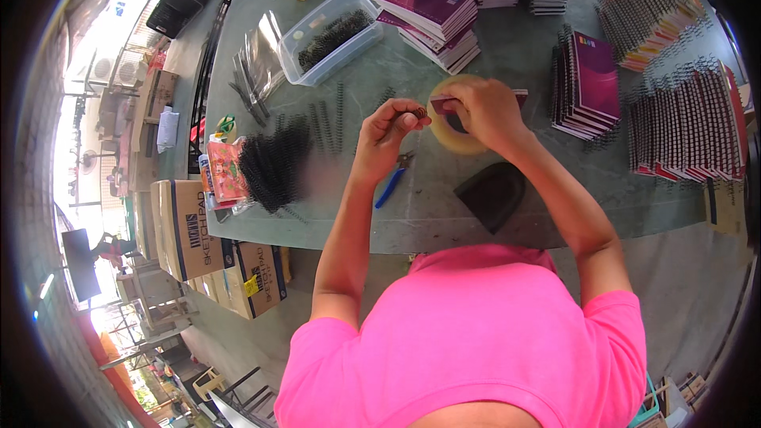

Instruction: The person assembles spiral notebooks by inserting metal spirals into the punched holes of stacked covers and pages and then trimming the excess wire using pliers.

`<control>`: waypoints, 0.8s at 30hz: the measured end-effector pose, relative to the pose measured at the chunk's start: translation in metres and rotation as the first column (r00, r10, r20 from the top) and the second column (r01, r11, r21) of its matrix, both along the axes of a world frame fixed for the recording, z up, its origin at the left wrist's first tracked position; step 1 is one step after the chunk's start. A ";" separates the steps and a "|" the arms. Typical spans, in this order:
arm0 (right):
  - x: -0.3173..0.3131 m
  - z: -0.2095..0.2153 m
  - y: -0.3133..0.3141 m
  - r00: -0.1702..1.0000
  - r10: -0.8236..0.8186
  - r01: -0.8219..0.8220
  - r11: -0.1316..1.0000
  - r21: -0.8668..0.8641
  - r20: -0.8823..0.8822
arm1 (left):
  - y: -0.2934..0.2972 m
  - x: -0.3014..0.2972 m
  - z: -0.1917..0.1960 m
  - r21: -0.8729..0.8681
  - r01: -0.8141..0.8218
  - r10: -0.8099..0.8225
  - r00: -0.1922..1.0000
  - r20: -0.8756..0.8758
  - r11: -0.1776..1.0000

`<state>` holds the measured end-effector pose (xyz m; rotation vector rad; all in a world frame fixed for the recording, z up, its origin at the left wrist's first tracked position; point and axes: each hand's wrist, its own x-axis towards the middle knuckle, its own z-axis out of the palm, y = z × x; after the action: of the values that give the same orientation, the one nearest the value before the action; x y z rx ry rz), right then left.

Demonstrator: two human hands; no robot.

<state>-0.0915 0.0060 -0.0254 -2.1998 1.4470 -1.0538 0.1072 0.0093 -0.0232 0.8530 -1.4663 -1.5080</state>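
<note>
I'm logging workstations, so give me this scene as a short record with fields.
Left hand: holding a dark coil
Right hand: gripping a maroon item, mostly hidden
Below right hand: yellowish ring
Near left hand: blue-handled pliers
Left side: clear tub holding coils; black coil pile
Right side: notebook stacks

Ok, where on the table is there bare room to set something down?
Between the blue-handled tool and the black pad; also right of the right forearm, below the purple notebook stack. It's crowded left, with the black coil pile and clear box, and at far right, with coil-bound notebooks.
</note>
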 end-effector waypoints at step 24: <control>0.004 0.001 0.004 1.000 -0.012 0.012 0.999 -0.043 -0.008 | -0.062 0.001 -0.072 -0.413 -0.140 0.431 0.142 0.891 0.900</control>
<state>-0.0873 0.0096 -0.0246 -2.2299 1.4554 -1.0910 0.1086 -0.0528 -0.0948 2.0488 -2.0854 -0.2577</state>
